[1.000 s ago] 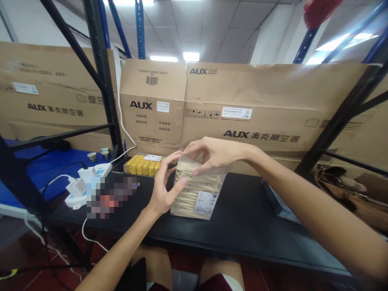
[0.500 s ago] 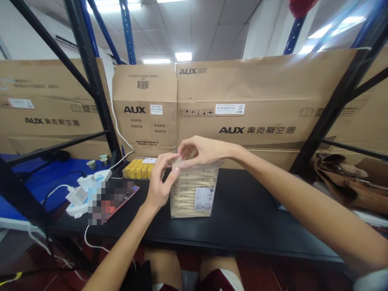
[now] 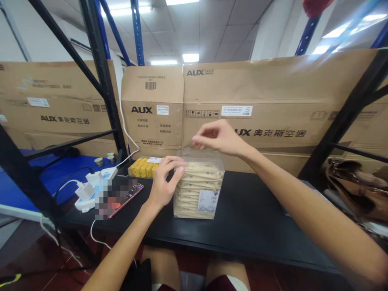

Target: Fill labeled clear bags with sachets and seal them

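A clear plastic box (image 3: 196,184) stands upright on the black tabletop, filled with a stack of cream-coloured flat packets. A white label with dark characters (image 3: 207,201) is on its front, low and to the right. With thumb and fingers, my left hand (image 3: 163,182) grips the box's upper left corner. My right hand (image 3: 216,137) is raised just above the box top, its fingertips pinched together. Whether anything thin is between those fingertips cannot be made out. The see-through top edge of the box shows faintly beneath them.
Left of the box is a clear pack of yellow pieces (image 3: 144,167). A phone (image 3: 125,200), partly blurred out, lies by a white power strip (image 3: 83,202) with plugs and cables. Cardboard panels (image 3: 269,93) stand behind. A brown bag (image 3: 351,190) is at the right.
My right hand has lifted up and right, away from the top of the box and my left fingers. My left hand stays at the box's corner. The view has shifted slightly.
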Action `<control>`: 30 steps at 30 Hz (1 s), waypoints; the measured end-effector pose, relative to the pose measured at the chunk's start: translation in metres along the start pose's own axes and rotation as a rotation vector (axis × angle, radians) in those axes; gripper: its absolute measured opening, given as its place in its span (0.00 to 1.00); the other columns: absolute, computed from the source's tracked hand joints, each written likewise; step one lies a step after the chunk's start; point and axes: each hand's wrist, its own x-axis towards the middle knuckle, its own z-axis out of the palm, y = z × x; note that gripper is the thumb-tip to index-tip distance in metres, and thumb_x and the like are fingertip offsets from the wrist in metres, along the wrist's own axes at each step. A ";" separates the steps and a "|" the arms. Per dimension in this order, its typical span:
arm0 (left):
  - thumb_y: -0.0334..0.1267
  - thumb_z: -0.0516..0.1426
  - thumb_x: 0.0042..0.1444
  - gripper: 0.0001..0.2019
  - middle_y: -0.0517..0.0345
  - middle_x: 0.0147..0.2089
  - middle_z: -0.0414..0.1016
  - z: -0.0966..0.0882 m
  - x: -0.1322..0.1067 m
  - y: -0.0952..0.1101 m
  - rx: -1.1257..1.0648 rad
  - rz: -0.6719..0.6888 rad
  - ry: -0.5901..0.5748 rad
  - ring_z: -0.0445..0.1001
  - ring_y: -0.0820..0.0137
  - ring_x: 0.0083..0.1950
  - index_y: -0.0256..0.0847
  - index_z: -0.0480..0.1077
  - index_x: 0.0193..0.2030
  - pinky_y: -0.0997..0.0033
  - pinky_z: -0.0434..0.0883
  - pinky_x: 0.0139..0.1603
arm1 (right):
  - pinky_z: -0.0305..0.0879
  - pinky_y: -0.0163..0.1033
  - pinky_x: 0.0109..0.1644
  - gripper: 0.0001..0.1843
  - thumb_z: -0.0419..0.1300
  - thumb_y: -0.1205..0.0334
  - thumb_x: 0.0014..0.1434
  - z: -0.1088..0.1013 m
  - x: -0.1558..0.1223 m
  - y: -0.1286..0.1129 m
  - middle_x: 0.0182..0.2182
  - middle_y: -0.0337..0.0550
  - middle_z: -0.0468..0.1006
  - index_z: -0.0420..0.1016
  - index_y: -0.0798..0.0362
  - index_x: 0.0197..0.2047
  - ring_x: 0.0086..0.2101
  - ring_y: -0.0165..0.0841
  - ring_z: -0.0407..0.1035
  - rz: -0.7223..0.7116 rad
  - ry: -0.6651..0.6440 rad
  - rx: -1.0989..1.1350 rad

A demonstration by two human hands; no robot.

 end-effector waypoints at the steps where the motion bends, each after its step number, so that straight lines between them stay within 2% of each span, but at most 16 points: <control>1: 0.45 0.57 0.74 0.13 0.50 0.51 0.82 0.000 -0.001 0.000 -0.010 -0.001 0.014 0.78 0.55 0.56 0.46 0.83 0.49 0.50 0.71 0.62 | 0.77 0.44 0.38 0.21 0.73 0.42 0.59 -0.003 -0.008 0.002 0.26 0.43 0.84 0.82 0.51 0.29 0.28 0.35 0.78 -0.032 0.197 0.035; 3: 0.45 0.58 0.73 0.12 0.50 0.50 0.82 0.002 -0.002 -0.001 -0.019 -0.022 0.055 0.78 0.56 0.55 0.45 0.82 0.50 0.53 0.72 0.59 | 0.76 0.45 0.37 0.22 0.72 0.45 0.62 -0.006 -0.029 0.011 0.22 0.41 0.81 0.78 0.49 0.24 0.24 0.35 0.75 -0.080 0.518 0.041; 4: 0.45 0.58 0.73 0.11 0.51 0.50 0.82 0.002 -0.003 -0.001 -0.018 -0.033 0.074 0.79 0.56 0.54 0.45 0.81 0.50 0.54 0.72 0.58 | 0.76 0.46 0.37 0.23 0.70 0.46 0.64 -0.006 -0.041 0.016 0.21 0.40 0.80 0.77 0.49 0.22 0.24 0.35 0.75 -0.092 0.600 0.023; 5: 0.45 0.59 0.72 0.10 0.51 0.49 0.82 0.004 -0.004 -0.001 -0.017 -0.037 0.090 0.79 0.57 0.53 0.44 0.79 0.49 0.55 0.72 0.57 | 0.76 0.47 0.39 0.23 0.68 0.47 0.66 -0.004 -0.054 0.021 0.21 0.41 0.80 0.78 0.48 0.22 0.25 0.37 0.76 -0.095 0.617 0.002; 6: 0.44 0.59 0.72 0.09 0.52 0.47 0.82 0.005 -0.004 -0.001 -0.018 -0.033 0.103 0.79 0.57 0.52 0.44 0.78 0.47 0.55 0.72 0.56 | 0.77 0.49 0.42 0.23 0.67 0.47 0.68 -0.001 -0.067 0.027 0.24 0.43 0.83 0.80 0.48 0.24 0.29 0.39 0.79 -0.100 0.591 -0.014; 8: 0.43 0.58 0.72 0.09 0.52 0.47 0.81 0.008 -0.005 -0.001 -0.021 -0.001 0.118 0.78 0.56 0.53 0.44 0.77 0.43 0.53 0.72 0.58 | 0.76 0.55 0.53 0.18 0.64 0.48 0.70 0.008 -0.088 0.035 0.33 0.45 0.88 0.85 0.47 0.31 0.43 0.46 0.82 -0.126 0.467 -0.046; 10: 0.43 0.57 0.72 0.09 0.50 0.53 0.79 0.012 -0.006 0.000 0.001 0.035 0.134 0.76 0.54 0.59 0.45 0.76 0.42 0.49 0.70 0.63 | 0.72 0.62 0.62 0.12 0.65 0.50 0.69 0.019 -0.101 0.041 0.39 0.45 0.89 0.87 0.45 0.39 0.55 0.50 0.79 -0.159 0.340 -0.072; 12: 0.43 0.58 0.71 0.08 0.49 0.61 0.75 0.017 -0.006 0.000 0.041 0.066 0.166 0.73 0.51 0.65 0.46 0.77 0.42 0.45 0.67 0.68 | 0.70 0.65 0.66 0.07 0.69 0.52 0.67 0.029 -0.107 0.046 0.42 0.44 0.89 0.87 0.43 0.43 0.59 0.51 0.75 -0.180 0.289 -0.084; 15: 0.43 0.60 0.69 0.07 0.49 0.66 0.71 0.023 -0.005 -0.001 0.025 0.074 0.214 0.70 0.49 0.70 0.47 0.77 0.48 0.43 0.66 0.71 | 0.70 0.65 0.66 0.03 0.71 0.56 0.66 0.039 -0.108 0.052 0.46 0.45 0.88 0.86 0.43 0.42 0.59 0.49 0.76 -0.179 0.384 -0.065; 18: 0.43 0.63 0.66 0.20 0.47 0.70 0.71 0.026 -0.001 -0.002 -0.118 -0.018 0.232 0.74 0.51 0.66 0.49 0.72 0.64 0.46 0.70 0.68 | 0.72 0.64 0.66 0.04 0.71 0.55 0.66 0.043 -0.106 0.056 0.55 0.48 0.83 0.85 0.44 0.39 0.60 0.49 0.75 -0.138 0.493 -0.009; 20: 0.44 0.63 0.65 0.27 0.47 0.69 0.74 0.027 0.003 -0.002 -0.227 -0.098 0.196 0.77 0.52 0.63 0.49 0.67 0.70 0.46 0.72 0.65 | 0.74 0.62 0.64 0.05 0.72 0.54 0.65 0.045 -0.104 0.056 0.60 0.49 0.79 0.84 0.44 0.39 0.61 0.49 0.75 -0.110 0.510 0.066; 22: 0.45 0.63 0.65 0.27 0.47 0.63 0.80 0.026 0.006 0.000 -0.313 -0.169 0.127 0.79 0.53 0.59 0.48 0.68 0.69 0.48 0.74 0.62 | 0.77 0.60 0.62 0.06 0.72 0.54 0.65 0.046 -0.101 0.054 0.61 0.49 0.79 0.83 0.45 0.39 0.58 0.48 0.79 -0.094 0.503 0.152; 24: 0.45 0.64 0.64 0.22 0.50 0.54 0.84 0.026 0.008 0.002 -0.363 -0.223 0.094 0.82 0.55 0.54 0.46 0.73 0.64 0.52 0.77 0.56 | 0.79 0.58 0.59 0.06 0.72 0.54 0.65 0.048 -0.098 0.051 0.59 0.49 0.81 0.83 0.46 0.39 0.51 0.45 0.83 -0.085 0.495 0.211; 27: 0.42 0.66 0.61 0.16 0.55 0.46 0.85 0.028 0.010 0.004 -0.369 -0.266 0.138 0.82 0.59 0.45 0.46 0.78 0.55 0.58 0.77 0.48 | 0.80 0.55 0.56 0.05 0.73 0.57 0.65 0.051 -0.096 0.047 0.53 0.47 0.85 0.83 0.46 0.39 0.47 0.43 0.83 -0.091 0.515 0.218; 30: 0.41 0.66 0.60 0.14 0.56 0.45 0.85 0.033 0.010 0.004 -0.343 -0.273 0.187 0.83 0.60 0.44 0.46 0.80 0.53 0.58 0.77 0.47 | 0.80 0.52 0.54 0.04 0.72 0.58 0.65 0.055 -0.098 0.045 0.48 0.46 0.87 0.83 0.46 0.38 0.48 0.43 0.82 -0.083 0.562 0.170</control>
